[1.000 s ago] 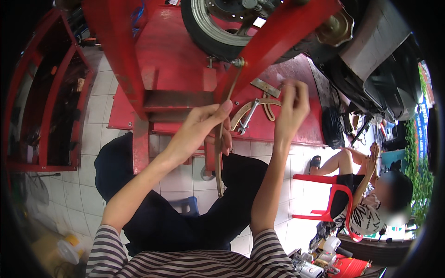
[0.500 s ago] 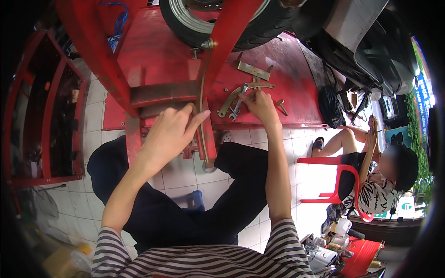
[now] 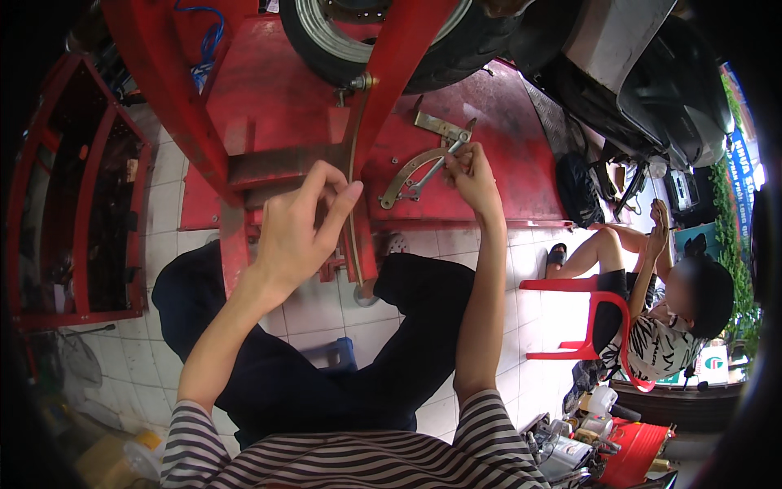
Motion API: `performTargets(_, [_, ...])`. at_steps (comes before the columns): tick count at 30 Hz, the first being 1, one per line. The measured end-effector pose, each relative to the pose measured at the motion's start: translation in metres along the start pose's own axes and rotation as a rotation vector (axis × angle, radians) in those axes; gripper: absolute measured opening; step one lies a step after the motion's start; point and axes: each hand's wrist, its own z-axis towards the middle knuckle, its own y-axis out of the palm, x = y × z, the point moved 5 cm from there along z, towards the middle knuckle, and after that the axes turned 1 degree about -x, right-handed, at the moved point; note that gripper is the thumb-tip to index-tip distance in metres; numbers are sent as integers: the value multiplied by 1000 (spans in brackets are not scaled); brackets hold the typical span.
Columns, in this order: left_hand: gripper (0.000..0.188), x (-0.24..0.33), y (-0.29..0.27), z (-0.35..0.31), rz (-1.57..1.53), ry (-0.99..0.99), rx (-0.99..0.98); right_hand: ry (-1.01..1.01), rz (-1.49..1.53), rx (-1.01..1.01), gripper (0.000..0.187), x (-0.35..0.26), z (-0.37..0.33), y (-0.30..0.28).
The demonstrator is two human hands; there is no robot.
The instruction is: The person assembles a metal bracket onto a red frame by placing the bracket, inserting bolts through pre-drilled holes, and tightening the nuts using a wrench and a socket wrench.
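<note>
My right hand (image 3: 475, 183) is closed over the red bench, fingertips on a silver wrench (image 3: 434, 173) whose upper end points away from me. Beneath the wrench lies a curved, drilled metal bar (image 3: 397, 185), next to a flat metal bracket (image 3: 441, 125). My left hand (image 3: 295, 228) is beside the red steel post, with thumb and index fingertips bent together. Anything between those tips is too small to make out. Just behind them, a thin curved strip (image 3: 352, 230) runs down the post's edge.
A wheel (image 3: 407, 73) stands on the red bench (image 3: 285, 98) behind the slanted red frame (image 3: 399, 61). Motorbike parts (image 3: 627, 49) fill the far right. A person (image 3: 652, 301) sits on a red chair at right. A red rack (image 3: 90, 196) stands at left.
The wrench has shifted up and right and turned with my right hand. My left fingers have bent inward off the post's edge. The loose bolt beside my right hand is out of sight.
</note>
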Motion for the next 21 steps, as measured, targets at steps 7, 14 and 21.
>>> performTargets(7, [13, 13, 6, -5, 1, 212, 116, -237, 515, 85, 24, -66, -18, -6])
performTargets(14, [29, 22, 24, -7, -256, 140, -271, -683, 563, -178, 20, -141, -76, 42])
performTargets(21, [43, 2, 28, -21, -1042, -250, -216, -724, 466, 134, 17, -149, -78, 66])
